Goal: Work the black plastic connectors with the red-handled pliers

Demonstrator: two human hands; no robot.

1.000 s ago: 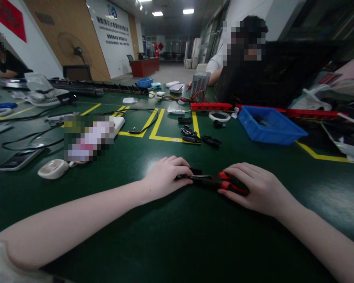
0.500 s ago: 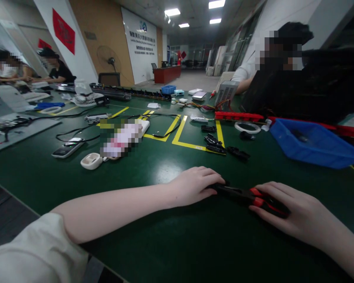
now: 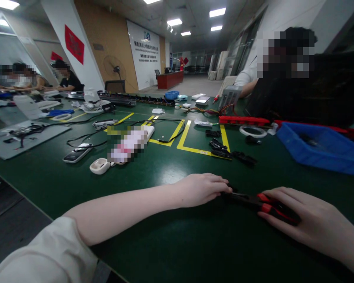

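My right hand is wrapped round the red-and-black handles of a pair of pliers. The pliers' jaws point left, toward my other hand, just above the green table. My left hand has its fingers closed over a small black part, mostly hidden under the fingertips. The plier tips meet this part; whether they grip it, I cannot tell. Beyond my hands lie several black plastic pieces near the yellow tape corner.
A blue bin stands at the right, beside red strips and a white ring. To the left lie a phone, a white earbud case and a black cable. A person sits across the table.
The whole view has shifted slightly, so everything appears a little lower and further right. Both hands keep their hold, with the pliers still meeting the black part.
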